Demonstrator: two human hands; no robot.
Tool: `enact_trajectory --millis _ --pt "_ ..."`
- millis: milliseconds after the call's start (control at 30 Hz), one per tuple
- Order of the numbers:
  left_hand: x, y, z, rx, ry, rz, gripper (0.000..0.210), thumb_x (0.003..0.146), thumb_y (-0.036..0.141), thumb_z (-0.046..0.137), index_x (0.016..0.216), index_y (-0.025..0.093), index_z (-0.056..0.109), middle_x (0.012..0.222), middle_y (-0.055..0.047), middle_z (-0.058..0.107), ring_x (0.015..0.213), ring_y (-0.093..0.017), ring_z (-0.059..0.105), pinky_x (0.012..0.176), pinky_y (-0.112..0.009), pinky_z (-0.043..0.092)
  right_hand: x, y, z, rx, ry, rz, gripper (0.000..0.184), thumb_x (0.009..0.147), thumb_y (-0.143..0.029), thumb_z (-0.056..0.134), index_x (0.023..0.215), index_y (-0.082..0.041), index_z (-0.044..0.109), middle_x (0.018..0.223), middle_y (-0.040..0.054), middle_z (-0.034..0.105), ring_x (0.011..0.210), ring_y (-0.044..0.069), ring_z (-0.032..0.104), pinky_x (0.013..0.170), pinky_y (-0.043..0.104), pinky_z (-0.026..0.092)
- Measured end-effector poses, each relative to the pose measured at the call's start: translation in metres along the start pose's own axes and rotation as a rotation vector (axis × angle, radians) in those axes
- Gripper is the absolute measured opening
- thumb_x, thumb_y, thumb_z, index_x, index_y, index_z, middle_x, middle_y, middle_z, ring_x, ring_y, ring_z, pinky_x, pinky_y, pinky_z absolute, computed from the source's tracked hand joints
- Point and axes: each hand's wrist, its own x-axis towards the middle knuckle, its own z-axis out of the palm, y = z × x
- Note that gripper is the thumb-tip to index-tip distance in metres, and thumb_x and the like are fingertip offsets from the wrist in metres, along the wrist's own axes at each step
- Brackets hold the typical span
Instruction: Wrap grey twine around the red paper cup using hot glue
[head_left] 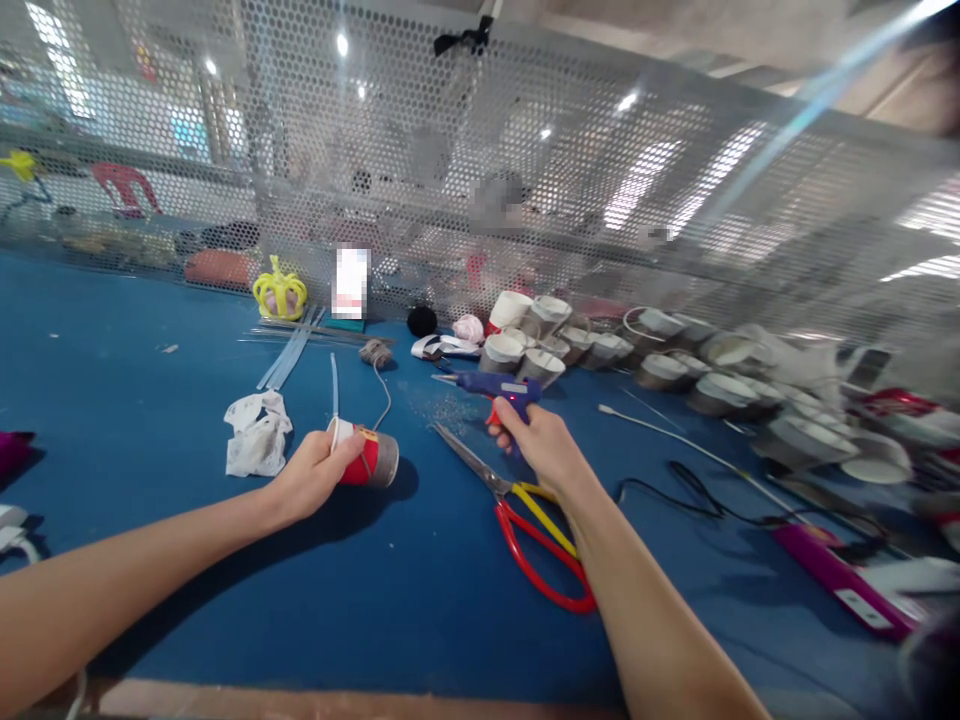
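Note:
My left hand (319, 470) is wrapped round a red paper cup (360, 455) tipped on its side, its lower end covered in grey cord. From the cup a thin strand runs back to a small ball of grey-brown cord (376, 352). My right hand (536, 435) grips a blue hot glue gun (501, 387) with a red trigger; its nozzle points left, above the table and apart from the cup. Below the right hand lie large scissors (499, 487) with one red and one yellow handle, blades pointing toward the cup.
Many grey-wrapped cups (724, 392) crowd the back right. A purple power strip (844, 580) and black cable (697, 495) lie at right. Clear glue sticks (296, 345), crumpled white cloth (257, 432), a yellow crown-like piece (279, 290) and a phone (350, 285) stand left of centre, before a perforated metal screen (420, 150).

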Motion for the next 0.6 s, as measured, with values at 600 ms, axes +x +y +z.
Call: enact_trajectory --millis 600 --pt "-0.008 0.000 -0.001 0.119 -0.104 0.181 0.039 0.082 0.034 0.029 0.056 0.012 0.047 0.056 0.001 0.043 0.054 -0.009 0.035 0.052 -0.020 0.032 -0.003 -0.013 0.004 -0.358 -0.120 -0.112 0.039 0.076 -0.046 0.041 0.074 -0.016 0.065 0.082 0.0101 0.065 0.085 0.023 0.056 0.074 0.030 0.039"
